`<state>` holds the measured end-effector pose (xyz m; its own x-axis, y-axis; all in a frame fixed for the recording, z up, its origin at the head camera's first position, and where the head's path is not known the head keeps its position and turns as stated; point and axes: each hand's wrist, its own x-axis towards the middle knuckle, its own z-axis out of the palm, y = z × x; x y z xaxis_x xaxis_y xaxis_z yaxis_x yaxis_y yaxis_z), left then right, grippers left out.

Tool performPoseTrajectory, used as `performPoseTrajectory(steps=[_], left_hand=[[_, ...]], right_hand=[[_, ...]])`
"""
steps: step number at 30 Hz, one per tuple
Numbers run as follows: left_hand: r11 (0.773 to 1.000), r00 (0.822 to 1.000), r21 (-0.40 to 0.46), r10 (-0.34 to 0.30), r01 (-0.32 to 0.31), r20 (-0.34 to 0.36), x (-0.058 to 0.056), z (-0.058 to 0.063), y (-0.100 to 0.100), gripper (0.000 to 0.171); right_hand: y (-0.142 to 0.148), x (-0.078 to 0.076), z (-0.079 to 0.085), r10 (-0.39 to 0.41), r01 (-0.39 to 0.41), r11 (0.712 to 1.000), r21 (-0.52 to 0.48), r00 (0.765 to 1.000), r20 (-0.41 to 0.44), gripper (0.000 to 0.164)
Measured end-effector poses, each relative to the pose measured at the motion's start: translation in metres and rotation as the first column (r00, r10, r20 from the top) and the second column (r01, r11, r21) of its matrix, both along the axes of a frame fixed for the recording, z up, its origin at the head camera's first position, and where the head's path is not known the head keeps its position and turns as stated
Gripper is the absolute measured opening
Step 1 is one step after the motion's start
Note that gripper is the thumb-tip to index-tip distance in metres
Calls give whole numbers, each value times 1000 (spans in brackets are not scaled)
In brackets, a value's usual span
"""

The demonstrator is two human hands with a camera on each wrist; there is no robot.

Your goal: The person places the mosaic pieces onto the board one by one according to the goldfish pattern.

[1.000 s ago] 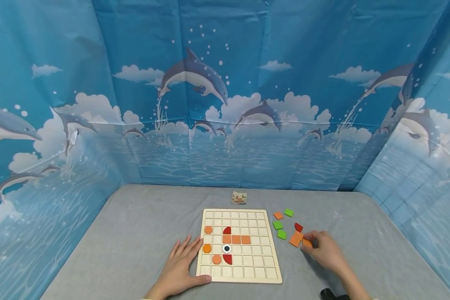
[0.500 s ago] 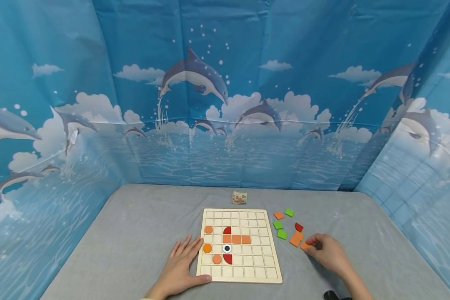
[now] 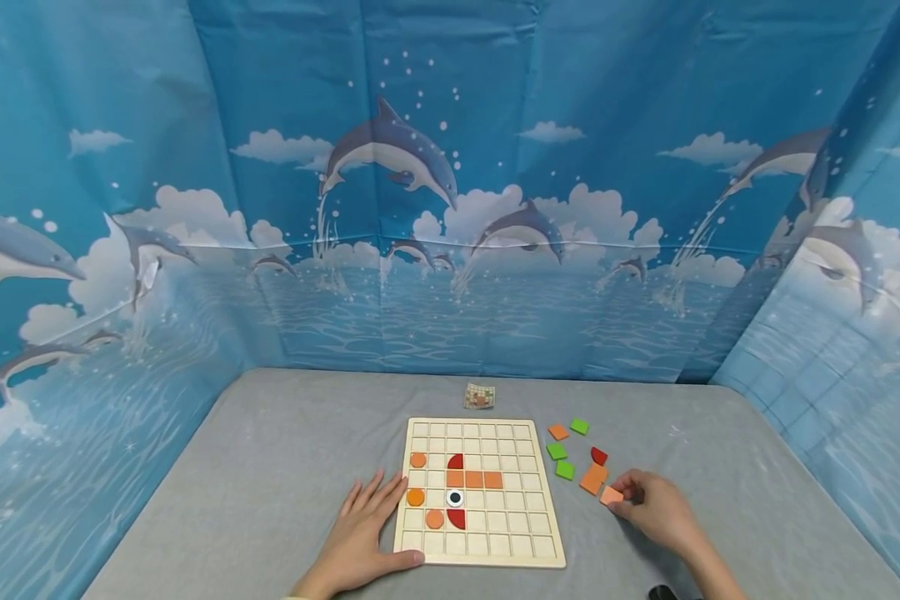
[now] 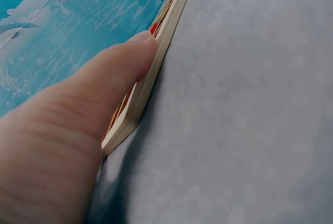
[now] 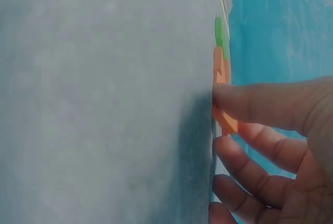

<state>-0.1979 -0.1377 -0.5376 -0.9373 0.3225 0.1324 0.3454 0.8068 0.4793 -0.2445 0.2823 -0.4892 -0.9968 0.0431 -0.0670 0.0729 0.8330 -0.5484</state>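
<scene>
A pale orange tile (image 3: 611,496) sits pinched between thumb and forefinger of a person's right hand (image 3: 656,507), the other fingers loosely bent, on the right part of a cloth-covered worktop (image 3: 270,454); whether the tile touches the cloth cannot be told. It looks light, stiff and hard to break, perhaps a little slick on its flat faces, so opposite edges seem the surest place to take hold. Just beside it, toward the worktop's far edge, lie an orange piece (image 3: 593,479) and a red quarter-round (image 3: 598,456), with three green tiles (image 3: 565,471) and another orange tile (image 3: 558,432) nearer the board's right edge. The gridded board (image 3: 497,522) carries a row of three orange squares (image 3: 474,479), round orange discs (image 3: 416,497), two red quarter-rounds (image 3: 456,519) and an eye disc (image 3: 455,497). At its left edge the left hand (image 3: 362,533) rests with fingers spread, gripping nothing, thumb on the near left corner. A small patterned card (image 3: 479,396) lies between the board and the worktop's far edge, where a dolphin-print curtain (image 3: 420,325) rises.
</scene>
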Motion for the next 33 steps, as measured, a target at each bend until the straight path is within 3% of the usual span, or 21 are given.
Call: performPoseTrajectory(steps=[18,33], left_hand=[[1000,1000,-13,-2,2,7,-1,2,-1,103],[1000,1000,-22,1,-1,17,-3,4,-3,104]], right_hand=[[-5,10,0,12,-15,994,-107,999,-34,26],[-53,9,6,58,-69,976,-207,997,-58,23]])
